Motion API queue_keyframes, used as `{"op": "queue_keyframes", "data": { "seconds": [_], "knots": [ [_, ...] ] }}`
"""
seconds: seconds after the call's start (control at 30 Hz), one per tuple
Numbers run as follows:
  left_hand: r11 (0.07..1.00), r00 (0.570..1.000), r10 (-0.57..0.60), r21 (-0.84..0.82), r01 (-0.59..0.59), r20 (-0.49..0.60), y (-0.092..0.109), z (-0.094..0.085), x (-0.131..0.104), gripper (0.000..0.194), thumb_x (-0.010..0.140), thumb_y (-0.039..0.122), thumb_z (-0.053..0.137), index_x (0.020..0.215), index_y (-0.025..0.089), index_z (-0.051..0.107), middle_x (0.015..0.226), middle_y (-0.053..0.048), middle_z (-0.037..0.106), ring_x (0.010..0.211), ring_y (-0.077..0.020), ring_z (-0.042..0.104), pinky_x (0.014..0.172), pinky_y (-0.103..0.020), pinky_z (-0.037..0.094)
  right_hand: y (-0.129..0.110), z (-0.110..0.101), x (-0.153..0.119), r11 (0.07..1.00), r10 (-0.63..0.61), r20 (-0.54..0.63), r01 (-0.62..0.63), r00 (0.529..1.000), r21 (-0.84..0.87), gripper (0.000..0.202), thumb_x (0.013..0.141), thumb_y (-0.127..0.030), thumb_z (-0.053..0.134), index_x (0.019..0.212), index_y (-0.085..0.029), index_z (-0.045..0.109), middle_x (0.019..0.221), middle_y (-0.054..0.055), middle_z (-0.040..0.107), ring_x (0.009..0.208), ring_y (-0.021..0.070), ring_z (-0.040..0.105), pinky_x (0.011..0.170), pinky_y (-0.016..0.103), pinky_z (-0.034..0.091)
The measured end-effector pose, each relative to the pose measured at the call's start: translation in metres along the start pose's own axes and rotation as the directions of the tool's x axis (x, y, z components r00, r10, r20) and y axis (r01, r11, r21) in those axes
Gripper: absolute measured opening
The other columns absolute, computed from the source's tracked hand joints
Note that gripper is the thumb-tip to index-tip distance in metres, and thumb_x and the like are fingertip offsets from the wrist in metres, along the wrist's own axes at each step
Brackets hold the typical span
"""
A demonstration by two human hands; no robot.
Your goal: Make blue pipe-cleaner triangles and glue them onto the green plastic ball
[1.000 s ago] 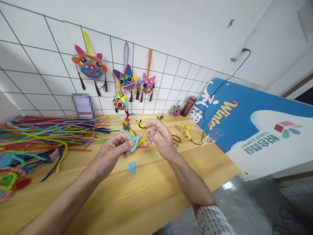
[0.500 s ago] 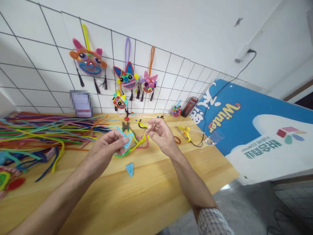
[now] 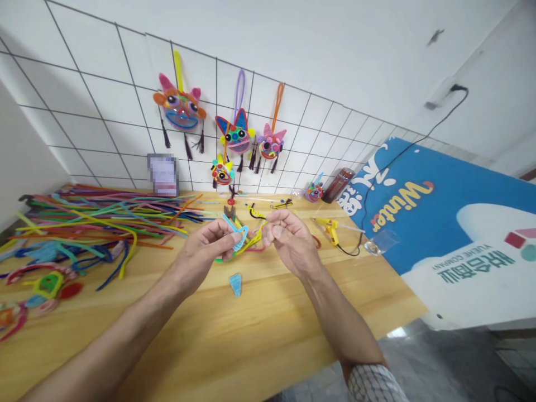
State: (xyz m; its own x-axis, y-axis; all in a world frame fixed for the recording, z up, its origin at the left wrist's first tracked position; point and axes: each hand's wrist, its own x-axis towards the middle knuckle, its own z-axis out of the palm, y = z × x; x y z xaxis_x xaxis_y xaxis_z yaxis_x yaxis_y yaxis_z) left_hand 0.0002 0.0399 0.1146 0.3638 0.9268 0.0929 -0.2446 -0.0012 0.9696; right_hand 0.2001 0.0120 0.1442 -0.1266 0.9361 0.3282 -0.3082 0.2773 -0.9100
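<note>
A light-blue bent shape (image 3: 240, 239) is held up over the wooden table (image 3: 272, 329), just beyond the flat blue wedge (image 3: 235, 284) that is laid on the wood. The shape is pinched between the thumb and fingers of the left hand (image 3: 215, 240), which is closed firmly around its lower end, beyond the wedge and slightly to its left. The right hand (image 3: 288, 237) is raised beyond the wedge and to its right, with thumb and fingertips drawn together; whether anything thin is gripped there cannot be told. Beyond the wedge, between and behind the hands, yellow strips (image 3: 254, 240) are partly covered by the fingers, and farther past the wedge a pair of pliers (image 3: 229, 212) is laid. To the right of the wedge, past the right hand, a yellow glue gun (image 3: 331, 230) is set down; farther beyond the wedge on that side, a red flask (image 3: 340, 184) is placed beside a small ornament (image 3: 314, 191). To the left of the wedge, a heap of coloured fuzzy sticks (image 3: 104, 215) is spread, with loose shaped pieces (image 3: 48, 285) scattered farther left. Far beyond the wedge, four face-shaped ornaments (image 3: 180, 110) are hung along a wire grid (image 3: 138, 125).
</note>
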Motion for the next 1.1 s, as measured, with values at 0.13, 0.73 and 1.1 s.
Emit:
{"op": "queue_keyframes", "data": {
  "seconds": [0.13,0.73,1.1],
  "knots": [
    [1.000,1.000,0.012,-0.002,-0.012,0.019,-0.001,0.000,-0.001,0.026,0.082,0.036,0.081,0.079,0.018,0.062,0.060,0.004,0.061,0.055,-0.0086,0.051,0.056,-0.022,0.040,-0.002,0.004,-0.004,1.000,-0.015,-0.027,0.015,1.000,-0.002,0.034,0.076,-0.042,0.084,0.097,-0.024,0.065,0.070,-0.005,0.060,0.063,0.0122,0.057,0.067,0.029,0.048],
    [0.999,1.000,0.028,-0.032,-0.028,0.007,0.006,0.005,-0.003,0.030,0.078,0.038,0.083,0.077,0.018,0.061,0.059,0.004,0.060,0.054,-0.0089,0.050,0.054,-0.022,0.041,0.015,0.004,-0.005,0.969,0.010,-0.045,-0.021,0.999,-0.246,0.022,0.084,-0.036,0.075,0.097,-0.023,0.064,0.095,0.002,0.067,0.088,0.0165,0.062,0.080,0.031,0.051],
    [0.990,0.998,0.024,-0.141,-0.017,0.051,0.002,0.011,-0.006,0.026,0.079,0.037,0.083,0.082,0.018,0.067,0.066,0.002,0.066,0.060,-0.0116,0.059,0.059,-0.024,0.047,0.026,0.019,-0.010,0.978,0.010,-0.016,-0.014,1.000,-0.209,0.024,0.084,-0.034,0.075,0.097,-0.023,0.059,0.079,-0.002,0.064,0.072,0.0136,0.060,0.070,0.029,0.050]
  ]
}}
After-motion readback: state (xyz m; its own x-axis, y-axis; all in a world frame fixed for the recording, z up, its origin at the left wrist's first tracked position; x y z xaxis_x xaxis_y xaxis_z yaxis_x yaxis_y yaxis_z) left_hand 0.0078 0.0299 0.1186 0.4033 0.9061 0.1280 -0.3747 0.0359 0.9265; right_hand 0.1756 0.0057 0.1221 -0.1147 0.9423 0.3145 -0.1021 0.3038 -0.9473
